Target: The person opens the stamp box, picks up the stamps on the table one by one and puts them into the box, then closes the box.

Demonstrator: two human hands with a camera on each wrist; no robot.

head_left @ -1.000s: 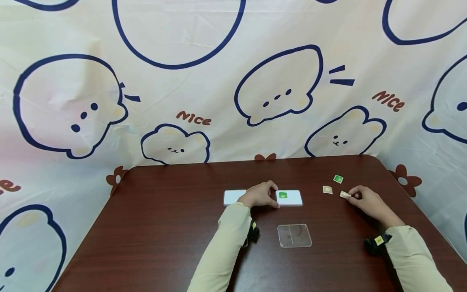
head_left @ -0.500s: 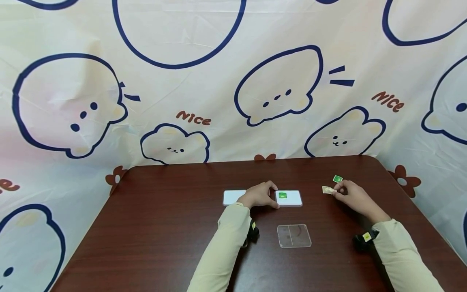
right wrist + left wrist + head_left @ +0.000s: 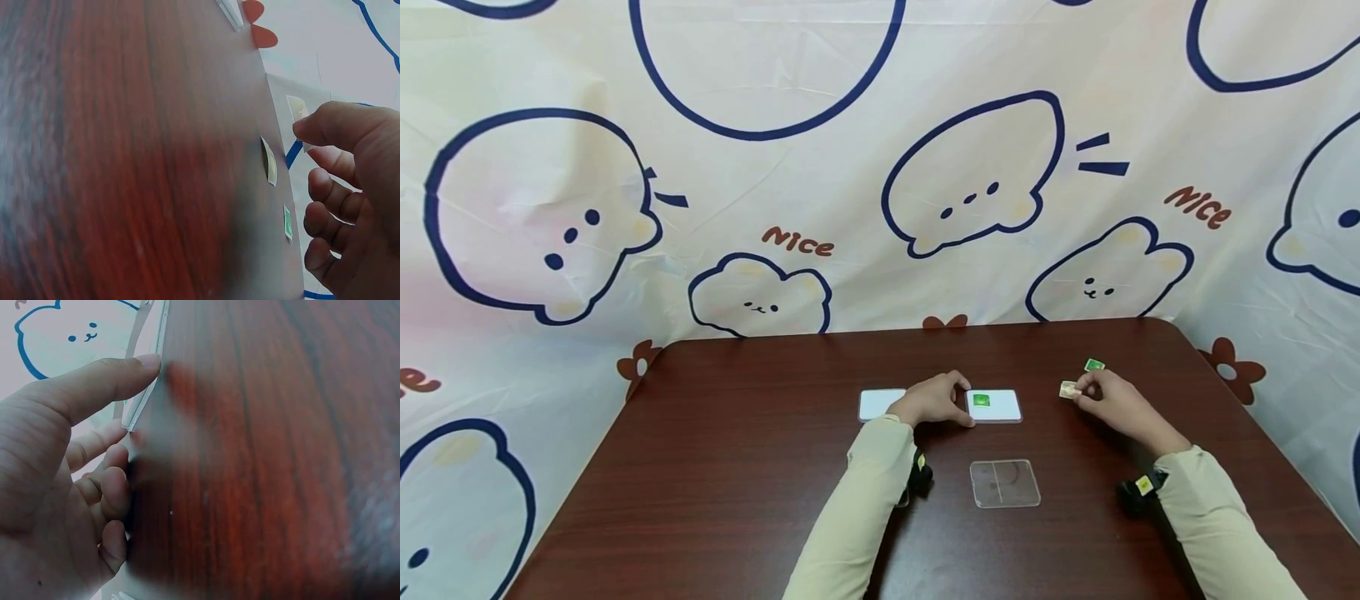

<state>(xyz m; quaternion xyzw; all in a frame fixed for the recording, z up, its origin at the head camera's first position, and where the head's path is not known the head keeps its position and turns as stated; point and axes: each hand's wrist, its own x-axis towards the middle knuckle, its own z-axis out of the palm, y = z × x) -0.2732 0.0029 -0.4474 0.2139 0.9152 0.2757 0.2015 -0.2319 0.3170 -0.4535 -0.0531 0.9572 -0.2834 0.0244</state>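
Note:
My left hand (image 3: 931, 400) holds a flat white case (image 3: 1000, 408) by its edges, thumb at the near side and index finger at the far left corner. On the case's white face lies a green stamp (image 3: 981, 401). In the right wrist view, my right hand (image 3: 356, 187) pinches a small beige stamp (image 3: 297, 107) between thumb and index finger, above the table. A second beige stamp (image 3: 269, 162), slightly curled, lies on the table below it. Beside that is another green stamp (image 3: 1094, 365), just beyond my right fingers in the head view.
Another flat white case (image 3: 880, 404) lies to the left, partly behind my left hand. A clear plastic lid (image 3: 1005, 484) rests on the brown table (image 3: 737, 467) nearer to me. A printed cloth (image 3: 850, 183) hangs behind the table's far edge.
My right hand has lifted the nearer beige stamp and carried it left, over the other beige one. My left hand has stayed at the white case.

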